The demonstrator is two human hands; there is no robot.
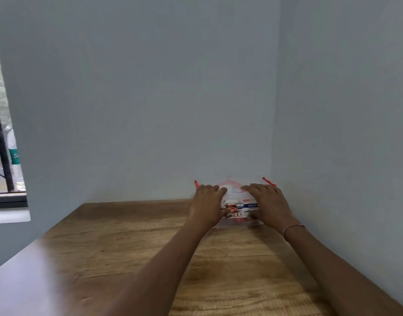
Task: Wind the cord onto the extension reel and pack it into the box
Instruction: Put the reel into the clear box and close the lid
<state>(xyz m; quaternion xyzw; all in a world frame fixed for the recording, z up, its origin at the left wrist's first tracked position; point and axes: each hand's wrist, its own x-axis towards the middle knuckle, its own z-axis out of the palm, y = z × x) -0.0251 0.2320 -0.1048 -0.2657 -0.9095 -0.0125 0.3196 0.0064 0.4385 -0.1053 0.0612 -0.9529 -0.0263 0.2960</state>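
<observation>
A clear plastic box (238, 202) with a printed label and red side latches stands on the wooden table (127, 247), at its far right corner against the walls. Something red shows faintly through the lid; the reel and cord cannot be made out. My left hand (208, 202) grips the box's left side, fingers over the lid and thumb on the front. On the right side lies my right hand (267, 204), fingers spread over the lid. A red latch (269, 181) sticks up behind my right hand.
Grey walls close in the table at the back and right. A window with a black frame (0, 137) is at the far left. The table's left edge (18, 258) runs diagonally toward me.
</observation>
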